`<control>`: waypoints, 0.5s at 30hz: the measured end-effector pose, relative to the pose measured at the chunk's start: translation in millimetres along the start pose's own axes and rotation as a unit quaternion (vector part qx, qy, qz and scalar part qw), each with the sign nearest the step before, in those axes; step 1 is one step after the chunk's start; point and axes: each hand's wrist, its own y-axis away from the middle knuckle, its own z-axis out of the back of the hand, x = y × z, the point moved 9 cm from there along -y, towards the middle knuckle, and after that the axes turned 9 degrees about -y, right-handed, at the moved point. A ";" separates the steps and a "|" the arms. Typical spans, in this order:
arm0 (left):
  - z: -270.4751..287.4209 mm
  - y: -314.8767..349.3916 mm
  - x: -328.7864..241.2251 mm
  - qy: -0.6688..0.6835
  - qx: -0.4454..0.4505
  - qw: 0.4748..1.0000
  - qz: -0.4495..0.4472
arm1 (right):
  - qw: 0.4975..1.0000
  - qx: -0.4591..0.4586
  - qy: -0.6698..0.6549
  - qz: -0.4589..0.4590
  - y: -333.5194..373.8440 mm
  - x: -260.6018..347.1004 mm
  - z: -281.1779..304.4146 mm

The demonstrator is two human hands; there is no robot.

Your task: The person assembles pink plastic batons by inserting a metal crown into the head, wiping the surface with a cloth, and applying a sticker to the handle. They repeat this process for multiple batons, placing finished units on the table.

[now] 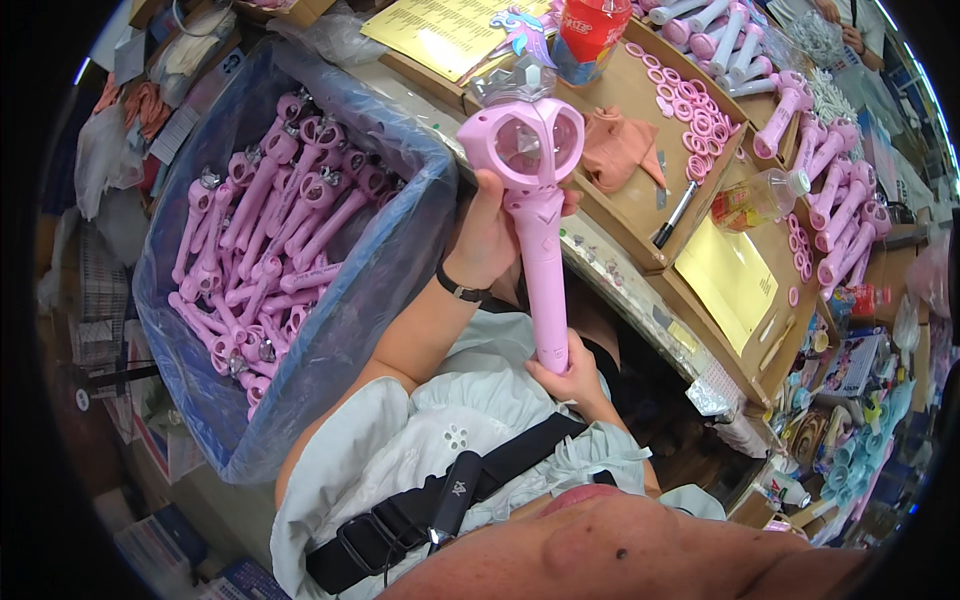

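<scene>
A pink toy light-stick wand (545, 285) stands nearly upright in front of me, with a ring-shaped head around a clear globe and a silvery crown on top. My left hand (487, 240) is closed around the wand just under its head, the thumb resting at the ring's lower left. Lower down, my right hand (574, 378) grips the bottom end of the handle. To the left is a large blue bin (395, 265) lined with clear plastic. It holds a heap of similar pink wands (265, 220).
On the workbench, a cardboard tray holds pink rings (690, 120), an orange cloth (618, 150) and a black marker (676, 218). A clear bottle (752, 203) lies by a yellow sheet (735, 285). More pink wands (845, 215) are piled at right. Another person's hand (852, 38) shows far right.
</scene>
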 end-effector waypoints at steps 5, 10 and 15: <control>-2.1 2.4 7.4 0.029 0.016 0.999 0.006 | 0.999 -0.016 0.031 0.004 -0.3 2.2 3.1; -11.6 24.5 26.4 -0.034 0.016 0.997 0.062 | 0.995 -0.041 0.083 0.023 0.2 3.3 5.9; -10.8 28.8 31.7 -0.012 -0.020 0.997 0.074 | 0.994 -0.053 0.096 0.016 -0.4 4.7 7.4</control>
